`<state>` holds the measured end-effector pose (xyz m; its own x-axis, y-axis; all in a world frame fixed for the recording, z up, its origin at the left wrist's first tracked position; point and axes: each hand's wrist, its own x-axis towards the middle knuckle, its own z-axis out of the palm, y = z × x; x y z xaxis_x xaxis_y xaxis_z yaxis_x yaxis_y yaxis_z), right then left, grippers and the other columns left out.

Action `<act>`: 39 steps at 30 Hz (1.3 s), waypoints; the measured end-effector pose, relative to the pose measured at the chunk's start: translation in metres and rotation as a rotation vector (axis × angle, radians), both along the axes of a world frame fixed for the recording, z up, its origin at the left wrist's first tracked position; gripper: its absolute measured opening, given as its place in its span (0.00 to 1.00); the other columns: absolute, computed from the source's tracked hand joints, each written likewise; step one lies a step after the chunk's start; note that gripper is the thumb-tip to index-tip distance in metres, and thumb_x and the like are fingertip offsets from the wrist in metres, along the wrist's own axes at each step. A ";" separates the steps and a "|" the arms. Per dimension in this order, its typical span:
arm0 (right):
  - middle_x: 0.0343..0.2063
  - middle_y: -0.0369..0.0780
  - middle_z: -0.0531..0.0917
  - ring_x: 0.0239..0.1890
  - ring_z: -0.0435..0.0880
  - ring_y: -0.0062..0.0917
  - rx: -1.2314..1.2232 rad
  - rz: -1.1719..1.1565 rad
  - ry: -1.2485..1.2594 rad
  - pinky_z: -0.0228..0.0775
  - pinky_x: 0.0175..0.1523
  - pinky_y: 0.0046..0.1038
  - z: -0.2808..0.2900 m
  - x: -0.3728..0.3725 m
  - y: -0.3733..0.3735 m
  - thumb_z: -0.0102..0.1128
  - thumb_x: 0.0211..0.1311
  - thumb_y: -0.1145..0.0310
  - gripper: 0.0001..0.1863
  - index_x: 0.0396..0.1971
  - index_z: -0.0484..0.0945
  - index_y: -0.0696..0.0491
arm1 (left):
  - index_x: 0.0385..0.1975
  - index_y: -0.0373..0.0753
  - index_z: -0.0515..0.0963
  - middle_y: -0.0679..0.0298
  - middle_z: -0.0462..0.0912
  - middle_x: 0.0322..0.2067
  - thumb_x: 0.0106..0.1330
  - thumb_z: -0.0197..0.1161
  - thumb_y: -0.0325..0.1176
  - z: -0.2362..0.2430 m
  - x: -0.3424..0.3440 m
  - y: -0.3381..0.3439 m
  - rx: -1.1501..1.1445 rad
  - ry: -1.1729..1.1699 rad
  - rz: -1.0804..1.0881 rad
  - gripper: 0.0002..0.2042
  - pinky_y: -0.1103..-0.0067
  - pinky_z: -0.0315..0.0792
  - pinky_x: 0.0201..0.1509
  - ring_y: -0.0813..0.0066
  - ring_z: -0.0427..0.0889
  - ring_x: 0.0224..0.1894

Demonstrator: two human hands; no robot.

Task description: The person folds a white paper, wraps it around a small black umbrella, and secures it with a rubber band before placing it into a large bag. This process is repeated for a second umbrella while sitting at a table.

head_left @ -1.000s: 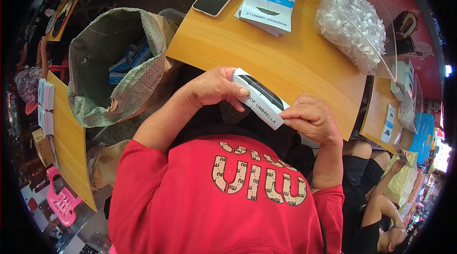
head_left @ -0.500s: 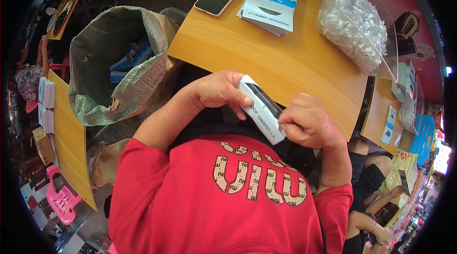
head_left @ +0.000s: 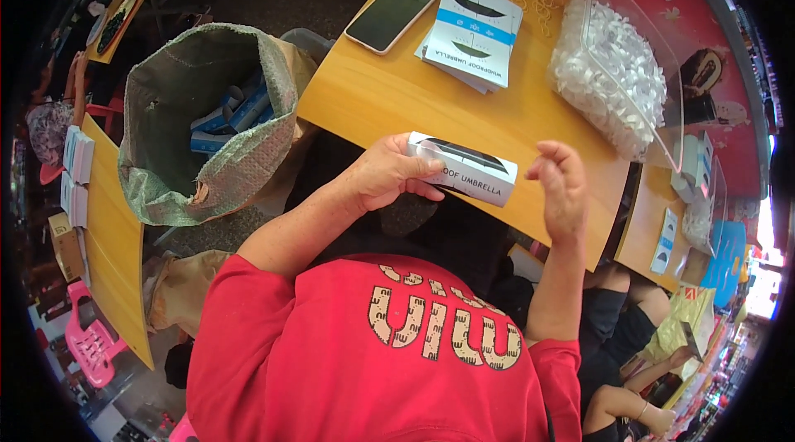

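My left hand (head_left: 396, 170) grips one end of a printed card (head_left: 476, 169), white with a dark umbrella picture. The card is bent into a rolled or folded sleeve, and my thumb lies on its upper face. It is held over the near edge of the yellow table (head_left: 364, 106). Just right of the card's free end, my right hand (head_left: 561, 192) is raised with bent fingers, apart from the card, and nothing shows in it. On the table beyond lies a stack of similar flat cards (head_left: 470, 36), white with a blue band.
Left of the table stands a woven sack (head_left: 248, 156) with several rolled blue-and-white cards (head_left: 236, 111) inside. A phone (head_left: 392, 14), rubber bands (head_left: 542, 7) and a clear bin (head_left: 675, 111) of white curled pieces (head_left: 613, 69) are on the table. Another person (head_left: 629, 318) sits at the right.
My right hand has let go of the card's end and moved up and right. The card has turned nearer to level, still in my left hand. The whole view has shifted slightly.
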<state>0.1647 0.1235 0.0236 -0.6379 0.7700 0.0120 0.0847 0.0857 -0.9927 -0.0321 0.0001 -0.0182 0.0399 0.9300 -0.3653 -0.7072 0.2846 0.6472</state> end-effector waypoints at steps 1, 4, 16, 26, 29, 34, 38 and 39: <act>0.24 0.34 0.72 0.29 0.69 0.14 -0.071 -0.014 -0.003 0.61 0.37 0.16 -0.002 0.002 -0.008 0.50 0.52 0.74 0.16 0.43 0.64 0.58 | 0.40 0.35 0.67 0.60 0.74 0.36 0.55 0.55 0.27 -0.002 0.001 0.001 0.003 -0.012 0.028 0.13 0.75 0.76 0.35 0.70 0.74 0.38; 0.26 0.34 0.72 0.31 0.68 0.15 0.017 -0.025 -0.017 0.60 0.40 0.18 -0.012 -0.008 -0.024 0.55 0.47 0.76 0.23 0.46 0.61 0.58 | 0.40 0.34 0.67 0.60 0.74 0.36 0.55 0.55 0.27 -0.003 0.007 0.004 0.026 -0.013 0.077 0.13 0.75 0.75 0.35 0.71 0.74 0.39; 0.19 0.34 0.71 0.23 0.68 0.17 0.238 -0.322 -0.155 0.62 0.32 0.19 -0.014 -0.017 -0.012 0.52 0.51 0.75 0.09 0.33 0.71 0.58 | 0.39 0.35 0.68 0.62 0.73 0.36 0.57 0.54 0.29 0.007 0.017 0.002 0.053 0.137 0.078 0.11 0.80 0.75 0.35 0.74 0.73 0.39; 0.18 0.40 0.72 0.23 0.70 0.34 0.824 0.237 -0.242 0.60 0.29 0.30 0.008 -0.044 -0.029 0.53 0.42 0.74 0.02 0.20 0.71 0.53 | 0.30 0.39 0.73 0.70 0.77 0.23 0.54 0.55 0.27 0.003 0.042 0.014 0.111 0.719 -0.222 0.05 0.86 0.67 0.29 0.86 0.73 0.27; 0.19 0.41 0.71 0.25 0.70 0.36 0.631 0.265 -0.257 0.61 0.31 0.33 0.023 -0.049 -0.025 0.51 0.43 0.74 0.03 0.21 0.71 0.54 | 0.26 0.34 0.71 0.67 0.75 0.20 0.54 0.53 0.27 0.004 0.048 0.018 0.107 0.822 -0.284 0.04 0.86 0.69 0.26 0.84 0.74 0.23; 0.21 0.41 0.70 0.25 0.70 0.36 0.712 0.397 -0.293 0.61 0.31 0.33 0.030 -0.039 -0.009 0.51 0.43 0.73 0.04 0.23 0.70 0.54 | 0.30 0.37 0.73 0.70 0.76 0.27 0.55 0.56 0.27 0.010 0.033 0.024 -0.016 0.453 -0.173 0.05 0.86 0.70 0.34 0.84 0.74 0.30; 0.21 0.40 0.70 0.25 0.71 0.35 0.696 0.423 -0.335 0.62 0.28 0.32 0.013 -0.036 -0.005 0.51 0.43 0.74 0.05 0.24 0.70 0.53 | 0.31 0.36 0.71 0.68 0.75 0.27 0.56 0.55 0.29 0.008 0.033 0.029 0.014 0.508 -0.222 0.06 0.86 0.71 0.33 0.84 0.74 0.30; 0.21 0.40 0.70 0.25 0.71 0.35 0.692 0.427 -0.335 0.62 0.28 0.32 0.011 -0.038 -0.005 0.51 0.43 0.74 0.05 0.24 0.70 0.53 | 0.30 0.35 0.70 0.66 0.76 0.27 0.56 0.54 0.30 0.010 0.035 0.030 0.034 0.453 -0.212 0.06 0.85 0.71 0.32 0.83 0.75 0.29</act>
<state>0.1267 0.1188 0.0341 -0.9234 0.3538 0.1485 0.1852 0.7500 -0.6350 0.0033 0.0296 -0.0084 0.0735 0.9303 -0.3593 -0.2819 0.3650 0.8873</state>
